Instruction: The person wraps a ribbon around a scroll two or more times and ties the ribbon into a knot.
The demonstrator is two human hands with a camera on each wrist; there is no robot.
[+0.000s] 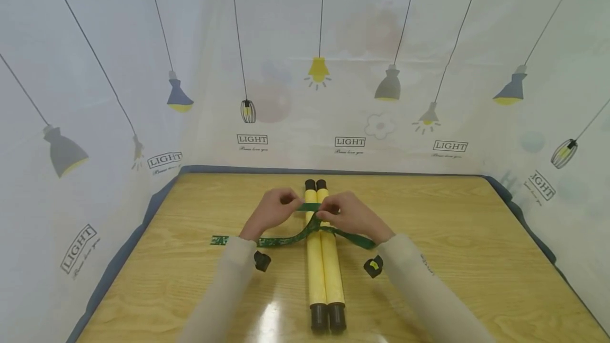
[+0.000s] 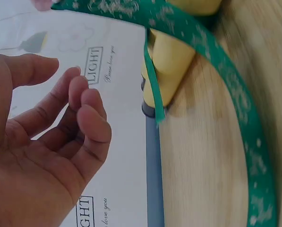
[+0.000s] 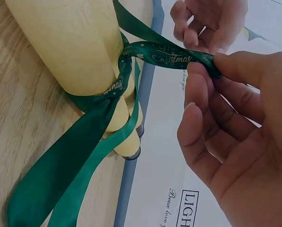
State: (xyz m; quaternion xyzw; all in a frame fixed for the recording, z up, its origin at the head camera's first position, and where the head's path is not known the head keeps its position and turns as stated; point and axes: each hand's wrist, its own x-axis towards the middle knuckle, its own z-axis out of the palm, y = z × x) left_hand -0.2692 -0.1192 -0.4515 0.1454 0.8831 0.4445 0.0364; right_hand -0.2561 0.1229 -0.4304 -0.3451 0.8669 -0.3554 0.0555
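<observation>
Two yellow rods (image 1: 324,263) with dark end caps lie side by side on the table. Around them passes a green ribbon (image 1: 281,241) with pale print, crossing itself on top; its tails spread left and right. My right hand (image 1: 352,213) pinches a raised stretch of the ribbon (image 3: 166,55) between thumb and fingertips, above the rods. Left of the rods is my left hand (image 1: 274,209), its fingers loosely bent. In the left wrist view, nothing shows between that hand's (image 2: 46,127) thumb and fingers, and the ribbon (image 2: 226,71) arcs past beyond them.
The wooden table (image 1: 181,285) extends on both sides of the rods. A white sheet printed with hanging lamps (image 1: 352,110) surrounds its back and sides, with a blue-grey edge strip (image 1: 381,172) along the bottom. Dark wrist-worn devices (image 1: 374,266) sit below both wrists.
</observation>
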